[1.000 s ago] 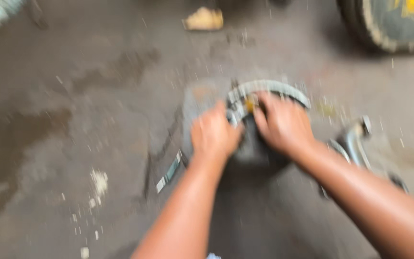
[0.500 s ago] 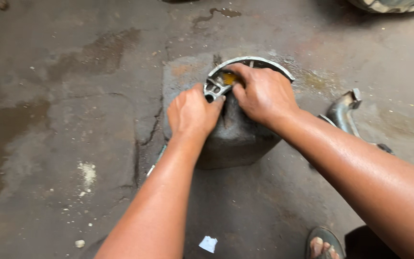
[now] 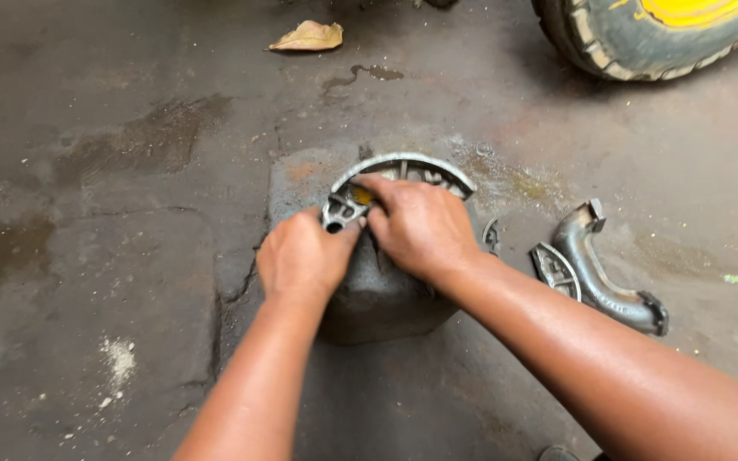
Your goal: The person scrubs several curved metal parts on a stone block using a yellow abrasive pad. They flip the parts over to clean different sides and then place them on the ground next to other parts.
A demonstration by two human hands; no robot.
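1. L hand (image 3: 301,258) is closed, knuckles up, fingers curled tight on the near-left end of a curved grey metal brake shoe (image 3: 403,164); thumb side presses against the shoe's ribbed web
2. R hand (image 3: 420,226) lies over the middle of the shoe, palm down, fingers bent & pinched on something small at the web; a bit of yellow shows just under the fingertips, can't tell what it is
3. Both hands touch each other at the thumbs, wrists apart, forearms coming in from bottom of view
4. Brake shoe sits on top of a dark, worn metal block (image 3: 377,299) w/ its arc rim facing away from the person; only the far rim & part of the left web show, rest hidden by hands
5. Block rests on stained concrete floor (image 3: 130,256), a crack running along its left side
6. Just right of block: a second curved brake shoe (image 3: 600,273) lying on the floor, well clear of R hand, w/ a smaller ribbed piece (image 3: 554,269) touching its inner side
7. Small thin metal clip (image 3: 492,235) lies between block & that 2nd shoe, close to R wrist
8. Far top right: edge of a tyre (image 3: 634,38) w/ yellow rim. Top centre: a dry leaf (image 3: 307,36). Both well apart from the hands
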